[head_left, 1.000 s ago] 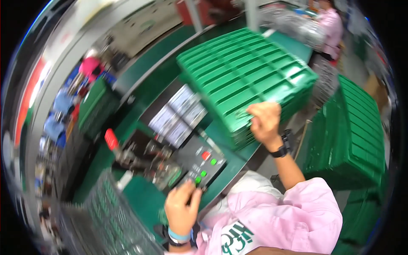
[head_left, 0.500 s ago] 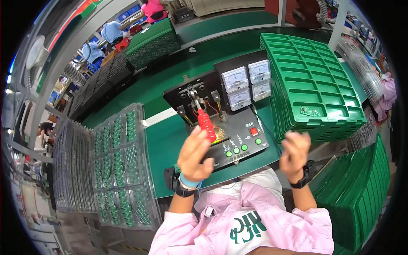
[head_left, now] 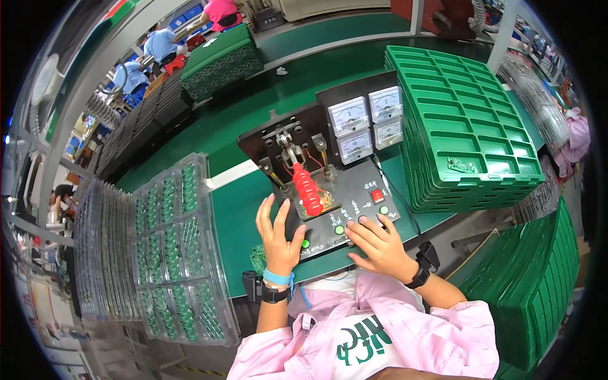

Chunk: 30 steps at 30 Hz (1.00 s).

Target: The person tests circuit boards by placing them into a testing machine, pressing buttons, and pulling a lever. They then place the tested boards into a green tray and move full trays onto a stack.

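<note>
A black test fixture (head_left: 310, 246) stands before me, with a toggle clamp whose red ribbed handle (head_left: 307, 190) points down toward me. Something board-like under the clamp is mostly hidden. My left hand (head_left: 278, 239) is open beside the fixture's left front corner, fingers spread and holding nothing. Across the row of green buttons (head_left: 339, 230) on the sloping panel lie the outstretched fingers of my right hand (head_left: 381, 252); whether one is pressed I cannot tell. A red switch (head_left: 377, 196) sits above that hand. Left of my left hand lies a small green circuit board (head_left: 258, 258).
Four-dial meter panel aside, several dial meters (head_left: 348, 116) rise behind the fixture. Stacked green trays (head_left: 472, 117) stand at right, a circuit board (head_left: 461, 164) in one compartment. Clear plastic trays (head_left: 218, 253) of boards stand at left. More green trays (head_left: 532, 291) stand lower right.
My left hand has moved away from the red handle, down and left. My right hand has moved left from the fixture's right side onto the button panel.
</note>
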Tool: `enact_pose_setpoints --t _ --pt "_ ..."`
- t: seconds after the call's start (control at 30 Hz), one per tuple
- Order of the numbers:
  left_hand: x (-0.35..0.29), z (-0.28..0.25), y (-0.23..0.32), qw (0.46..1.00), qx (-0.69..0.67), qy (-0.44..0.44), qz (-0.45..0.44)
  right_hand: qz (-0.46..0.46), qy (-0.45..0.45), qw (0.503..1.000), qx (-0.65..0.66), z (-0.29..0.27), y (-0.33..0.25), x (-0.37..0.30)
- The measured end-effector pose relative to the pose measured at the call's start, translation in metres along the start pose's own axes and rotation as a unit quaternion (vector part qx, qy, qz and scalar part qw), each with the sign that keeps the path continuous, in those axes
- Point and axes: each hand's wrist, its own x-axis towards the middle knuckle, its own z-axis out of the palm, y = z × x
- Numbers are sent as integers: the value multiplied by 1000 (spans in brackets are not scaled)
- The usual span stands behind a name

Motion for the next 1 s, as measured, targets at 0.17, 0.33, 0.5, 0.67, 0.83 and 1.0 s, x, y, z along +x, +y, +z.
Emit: enact_pose_setpoints --t 0.17,0.33,0.5,0.67,0.83,1.0 --pt "5 -4 -1 995 65 -12 79 32 15 999 1 4 -5 2" --pt "12 -12 7 984 125 -110 60 22 22 999 19 -1 -1 9" --pt "4 -5 3 993 97 -64 32 -16 -52 994 93 -32 3 72" --pt "8 -4 4 990 112 -70 38 -160 -40 976 143 -64 -5 135" --pt "7 -4 4 991 86 -99 30 -156 -172 960 157 -51 -1 114" --pt "-5 -2 4 995 88 -40 21 -222 -13 951 214 -73 -4 141"
